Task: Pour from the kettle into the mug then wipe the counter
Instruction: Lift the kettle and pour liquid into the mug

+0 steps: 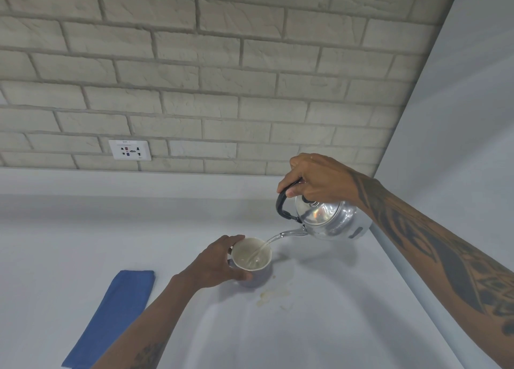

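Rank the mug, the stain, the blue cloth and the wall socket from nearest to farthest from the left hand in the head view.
1. mug, held in the left hand.
2. stain, on the counter just right of it.
3. blue cloth, lying to the left.
4. wall socket, up on the brick wall.

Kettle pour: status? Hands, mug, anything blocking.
Right hand grips tilted kettle, stream entering mug. Left hand steadies mug. Blue cloth untouched at left. Stain beside mug. Nothing blocking.

counter [83, 229] open at left, cloth [116, 313] near, mug [251, 254] central
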### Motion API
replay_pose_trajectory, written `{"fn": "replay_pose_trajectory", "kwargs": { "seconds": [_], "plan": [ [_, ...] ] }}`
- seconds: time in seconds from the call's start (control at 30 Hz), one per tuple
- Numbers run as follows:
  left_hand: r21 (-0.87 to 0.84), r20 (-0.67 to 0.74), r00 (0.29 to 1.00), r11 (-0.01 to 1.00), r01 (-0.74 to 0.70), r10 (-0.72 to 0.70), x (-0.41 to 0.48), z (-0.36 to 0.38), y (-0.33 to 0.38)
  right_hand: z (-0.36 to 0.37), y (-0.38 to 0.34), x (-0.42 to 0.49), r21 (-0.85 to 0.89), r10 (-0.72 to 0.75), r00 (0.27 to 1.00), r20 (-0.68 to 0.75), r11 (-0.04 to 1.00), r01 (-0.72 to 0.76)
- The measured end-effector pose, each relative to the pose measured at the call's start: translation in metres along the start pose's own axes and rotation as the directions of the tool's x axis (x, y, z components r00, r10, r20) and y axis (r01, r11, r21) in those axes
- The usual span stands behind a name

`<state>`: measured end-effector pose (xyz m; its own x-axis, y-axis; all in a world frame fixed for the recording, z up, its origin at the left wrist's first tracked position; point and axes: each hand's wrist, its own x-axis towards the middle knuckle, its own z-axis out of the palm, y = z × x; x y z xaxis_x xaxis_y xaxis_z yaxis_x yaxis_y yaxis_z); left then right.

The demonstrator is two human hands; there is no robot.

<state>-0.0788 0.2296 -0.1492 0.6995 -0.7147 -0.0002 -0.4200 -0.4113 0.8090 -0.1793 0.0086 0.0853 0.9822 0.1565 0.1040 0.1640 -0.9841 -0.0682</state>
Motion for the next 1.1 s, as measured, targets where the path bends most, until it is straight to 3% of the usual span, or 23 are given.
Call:
{"fn": "replay_pose_trajectory", "kwargs": {
  "seconds": [0.73, 0.9, 1.1],
  "plan": [
    [0.026, 0.002, 1.0, 0.999, -0.022, 0.022, 0.0, -0.001, 0.0, -0.009, -0.003, 0.004, -0.059, -0.042, 0.999, -0.01, 0.997, 0.041],
    [0.035, 0.004, 1.0, 0.999, -0.026, 0.026, 0.0, -0.002, 0.001, -0.008, 0.003, 0.004, 0.007, 0.005, 0.999, -0.04, 1.0, -0.005],
    [0.039, 0.009, 1.0, 0.999, -0.017, 0.017, 0.0, -0.003, 0.002, 0.002, 0.021, -0.001, 0.234, 0.112, 0.992, -0.054, 0.968, -0.096]
  ]
}}
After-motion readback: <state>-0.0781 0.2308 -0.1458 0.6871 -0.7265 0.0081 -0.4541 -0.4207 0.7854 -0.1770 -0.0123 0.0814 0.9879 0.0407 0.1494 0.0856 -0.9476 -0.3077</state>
